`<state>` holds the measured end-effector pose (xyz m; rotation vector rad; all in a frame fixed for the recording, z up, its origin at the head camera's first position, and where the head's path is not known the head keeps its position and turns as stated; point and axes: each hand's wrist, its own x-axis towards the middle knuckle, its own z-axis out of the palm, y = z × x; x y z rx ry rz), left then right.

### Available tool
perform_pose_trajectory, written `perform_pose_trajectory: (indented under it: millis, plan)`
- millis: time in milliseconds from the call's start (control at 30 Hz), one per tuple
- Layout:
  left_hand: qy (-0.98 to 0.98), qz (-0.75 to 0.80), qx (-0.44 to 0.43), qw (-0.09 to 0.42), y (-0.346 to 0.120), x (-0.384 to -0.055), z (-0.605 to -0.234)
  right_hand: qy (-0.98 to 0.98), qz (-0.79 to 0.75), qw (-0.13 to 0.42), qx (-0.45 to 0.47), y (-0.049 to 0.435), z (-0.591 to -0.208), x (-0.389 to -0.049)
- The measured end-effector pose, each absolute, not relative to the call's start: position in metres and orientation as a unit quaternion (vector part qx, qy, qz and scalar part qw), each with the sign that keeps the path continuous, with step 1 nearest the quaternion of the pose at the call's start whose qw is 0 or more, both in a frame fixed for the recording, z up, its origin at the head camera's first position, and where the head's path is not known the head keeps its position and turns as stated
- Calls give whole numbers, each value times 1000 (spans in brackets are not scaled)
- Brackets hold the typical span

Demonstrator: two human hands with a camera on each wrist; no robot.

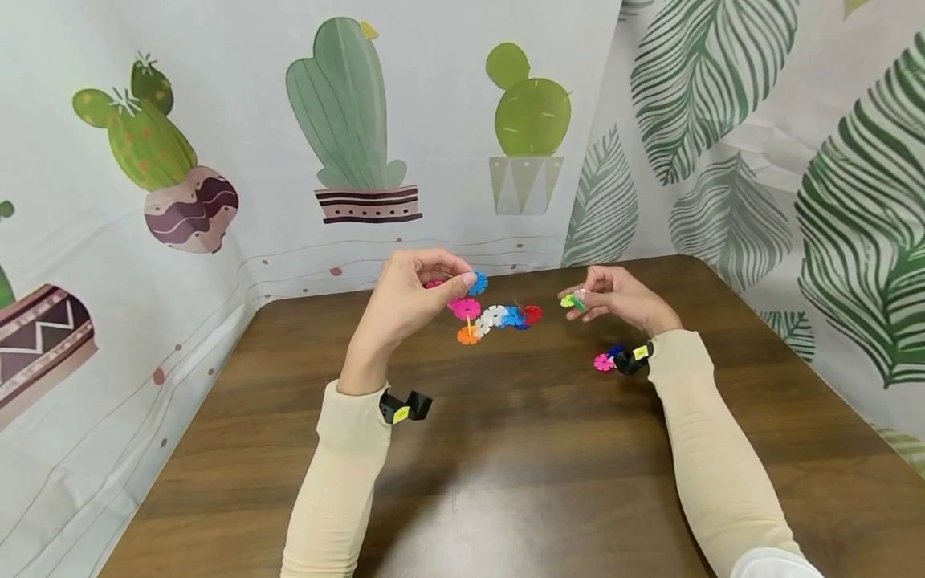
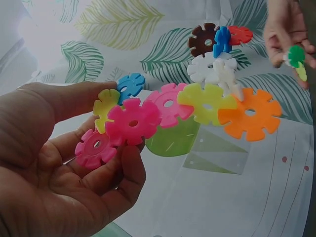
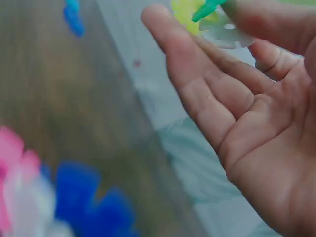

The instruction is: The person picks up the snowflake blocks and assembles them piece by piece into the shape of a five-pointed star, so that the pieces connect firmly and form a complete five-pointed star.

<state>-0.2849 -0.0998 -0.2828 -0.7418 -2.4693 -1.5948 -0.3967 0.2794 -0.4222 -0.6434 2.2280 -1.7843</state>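
My left hand (image 1: pixel 405 301) pinches one end of a chain of notched plastic flower discs (image 1: pixel 465 309) between thumb and fingers. In the left wrist view, blue, yellow and pink discs lie at the fingers. The chain continues through a yellow disc (image 2: pixel 207 103) and an orange disc (image 2: pixel 250 113) to white, brown, blue and red ones. To the right, my right hand (image 1: pixel 617 297) holds a small cluster of green, yellow and white discs (image 3: pixel 224 35) between thumb and fingers, apart from the chain's red end (image 1: pixel 532 314). Both hands are raised over the far part of the table.
Beneath the right wrist, another cluster of discs, pink (image 1: pixel 603 363), white and dark blue (image 3: pixel 79 192), lies on the brown wooden table (image 1: pixel 506 449). A cloth (image 1: pixel 448 120) printed with cacti and leaves hangs behind the table. Each wrist carries a black camera (image 1: pixel 406 407).
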Motion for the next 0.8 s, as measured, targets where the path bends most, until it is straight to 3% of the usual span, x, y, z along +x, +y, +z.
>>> perform_pose_trajectory:
  millis: [300, 633, 800]
  plan:
    - [-811, -532, -241, 50, -99, -286, -283, 746, -614, 35, -258, 250, -394, -390]
    - [-809, -534, -241, 49, -100, -286, -283, 702, -636, 10, -320, 225, -368, -375]
    - [-808, -535, -243, 53, -100, -286, -283, 717, -621, -40, -315, 210, -344, -359]
